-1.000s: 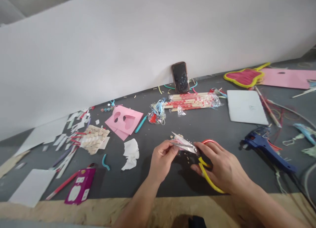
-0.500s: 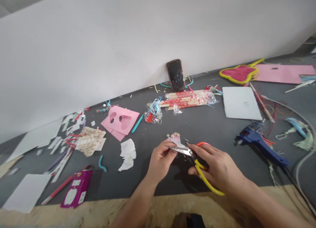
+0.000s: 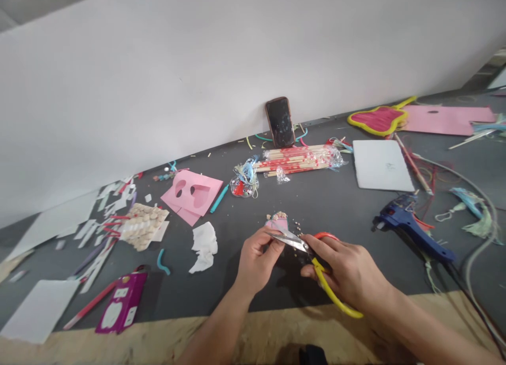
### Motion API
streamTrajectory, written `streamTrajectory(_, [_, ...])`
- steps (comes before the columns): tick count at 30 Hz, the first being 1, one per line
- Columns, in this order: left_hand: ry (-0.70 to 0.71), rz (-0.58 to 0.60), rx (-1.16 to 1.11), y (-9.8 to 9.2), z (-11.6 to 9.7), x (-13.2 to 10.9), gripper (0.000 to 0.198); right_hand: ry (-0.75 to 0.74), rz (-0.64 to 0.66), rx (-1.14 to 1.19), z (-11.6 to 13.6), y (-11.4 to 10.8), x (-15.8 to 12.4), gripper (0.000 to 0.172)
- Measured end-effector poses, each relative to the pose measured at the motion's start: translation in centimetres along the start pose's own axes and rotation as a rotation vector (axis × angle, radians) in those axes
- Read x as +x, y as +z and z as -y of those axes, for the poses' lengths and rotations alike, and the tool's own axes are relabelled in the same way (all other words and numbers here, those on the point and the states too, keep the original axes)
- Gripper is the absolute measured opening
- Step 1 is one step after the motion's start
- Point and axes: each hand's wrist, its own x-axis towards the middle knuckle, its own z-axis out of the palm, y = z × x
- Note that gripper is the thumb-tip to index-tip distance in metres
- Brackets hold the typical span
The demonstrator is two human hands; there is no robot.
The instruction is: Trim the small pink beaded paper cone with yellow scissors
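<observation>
In my right hand [image 3: 343, 267] is a pair of scissors [image 3: 291, 240] with yellow and red handles, its slightly parted blades pointing left. The blade tips reach the fingertips of my left hand [image 3: 256, 257], which are pinched together. Whatever lies between those fingertips is too small to make out. Just beyond them is a small pink piece [image 3: 277, 223] with tiny beige bits [image 3: 280, 215] heaped along its far side. More beige crumbs are scattered on the dark tabletop beside the blades.
A blue glue gun [image 3: 415, 229] with its cord lies at right, near a white board [image 3: 381, 165]. Packaged sticks [image 3: 300, 159] and a leaning phone [image 3: 280, 122] stand behind. Left are pink cut paper [image 3: 201, 193], crumpled tissue [image 3: 204, 246] and a purple box [image 3: 122, 304].
The scissor handles have spread slightly, the yellow one swinging a little down and right. My left hand keeps its pinch. The view has shifted slightly.
</observation>
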Motion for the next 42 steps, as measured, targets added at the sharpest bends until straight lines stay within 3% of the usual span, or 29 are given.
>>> streamTrajectory(8, [-0.086, -0.054, 0.01, 0.1, 0.23, -0.16, 0.014, 0.02, -0.046, -0.038, -0.48, 0.38, 0.26, 0.05])
streamTrajectory(24, [0.009, -0.038, 0.031, 0.0, -0.19, -0.4, 0.016, 0.027, 0.018, 0.035, 0.11, -0.38, 0.81, 0.065])
streamTrajectory(42, [-0.013, -0.054, 0.054, 0.35, 0.4, -0.61, 0.015, -0.012, -0.006, -0.014, -0.21, 0.35, 0.12, 0.057])
